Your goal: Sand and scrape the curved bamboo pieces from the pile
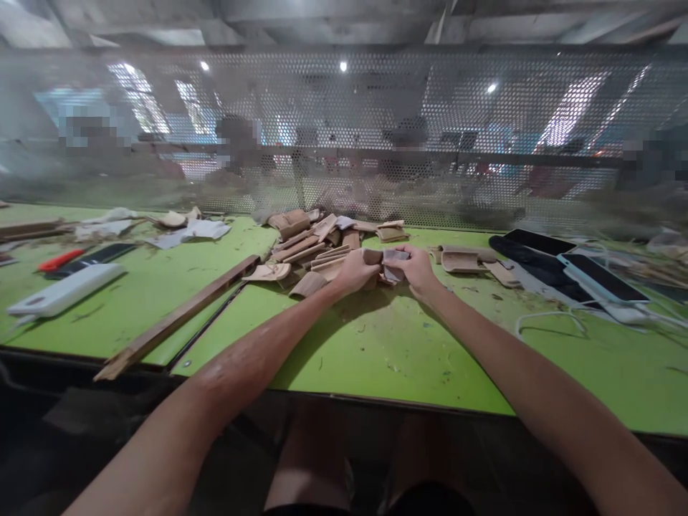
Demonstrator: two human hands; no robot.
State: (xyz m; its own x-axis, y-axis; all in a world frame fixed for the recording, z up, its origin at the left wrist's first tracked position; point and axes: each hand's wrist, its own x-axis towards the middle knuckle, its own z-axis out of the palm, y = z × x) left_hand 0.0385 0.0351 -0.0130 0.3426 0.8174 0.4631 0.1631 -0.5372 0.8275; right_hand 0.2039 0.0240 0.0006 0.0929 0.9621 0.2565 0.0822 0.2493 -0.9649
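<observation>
My left hand (355, 274) is closed on a small tan wooden piece (372, 256) above the middle of the green table. Right beside it, my right hand (416, 268) pinches a grey sheet (395, 262), perhaps sandpaper, against or next to that piece; the exact contact is hard to see. Behind and left of my hands lies a pile of curved and flat wooden pieces (301, 247). More curved pieces (462, 261) rest to the right of my right hand.
A long wooden strip (183, 312) slants across the green table (376, 351) at left. A white power bank (67, 289) and red-handled tool (61, 260) lie far left. Phones (607, 278) with white cables are at right. A perforated screen (344, 136) stands behind; people sit beyond.
</observation>
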